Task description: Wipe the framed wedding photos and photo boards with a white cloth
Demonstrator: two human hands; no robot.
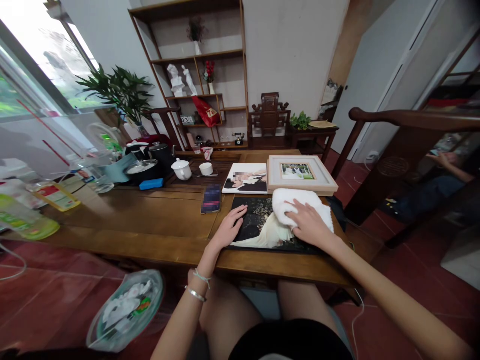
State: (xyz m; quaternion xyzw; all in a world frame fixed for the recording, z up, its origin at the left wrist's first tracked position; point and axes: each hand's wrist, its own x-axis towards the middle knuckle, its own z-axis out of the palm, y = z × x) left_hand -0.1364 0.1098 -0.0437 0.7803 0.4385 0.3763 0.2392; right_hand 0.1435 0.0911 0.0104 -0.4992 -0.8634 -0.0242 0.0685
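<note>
"What are the two hands doing?"

"They're apart. The left hand [230, 229] lies flat, with its fingers on the left end of the dark picture [258, 221]. The right hand [308, 222] is spread on top of a white cloth [285, 200]. I can't tell if its fingers pinch it."

"Where is the dark picture?"

"Flat on the desk [165, 220], close to the front edge. The cloth sits on its right part and hides some of it."

"So which step is this?"

"I think it's wiping. The left hand seems to stop the picture from sliding."

"What does the next move call for?"

"A soft, flat push over the bare part, I'd say, with the left hand out of the way. The framed picture [325, 170] is just behind, so the cloth shouldn't bump it."
</note>
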